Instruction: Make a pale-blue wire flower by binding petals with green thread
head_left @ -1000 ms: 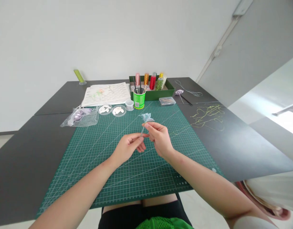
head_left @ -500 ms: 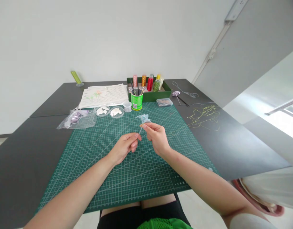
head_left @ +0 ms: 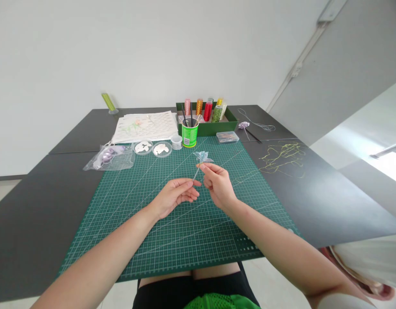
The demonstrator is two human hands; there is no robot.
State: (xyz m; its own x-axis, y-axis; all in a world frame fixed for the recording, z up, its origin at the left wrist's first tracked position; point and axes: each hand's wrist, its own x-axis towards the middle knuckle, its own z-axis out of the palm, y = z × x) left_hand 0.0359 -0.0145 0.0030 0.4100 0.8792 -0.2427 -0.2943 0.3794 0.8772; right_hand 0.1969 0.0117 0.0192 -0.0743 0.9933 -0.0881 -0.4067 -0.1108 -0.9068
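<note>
A pale blue artificial flower (head_left: 202, 157) stands up over the cutting mat (head_left: 146, 231) on a thin pale stem (head_left: 196, 173). My right hand (head_left: 220, 185) pinches this stem between thumb and index finger, just beneath the petals. Lower down, my left hand (head_left: 175, 195) holds the stem's bottom part between thumb and index finger, its other fingers loosely extended. A yellowish thread (head_left: 246, 177) lies faintly across the mat to the right of my right hand. The stem's very top is hidden behind the right fingertips.
Behind the hands stand a green can (head_left: 189, 134) of tools and a green box (head_left: 217, 128) of thread spools. Two round dishes (head_left: 162, 149) with white pieces, a plastic bag (head_left: 111, 158) and paper sheets (head_left: 144, 126) lie left. Tangled yellow-green thread (head_left: 281, 156) lies right.
The whole view has shifted a little, moving the scene rightward. My left hand's lower fingers have uncurled and spread apart. The flower stays in both hands.
</note>
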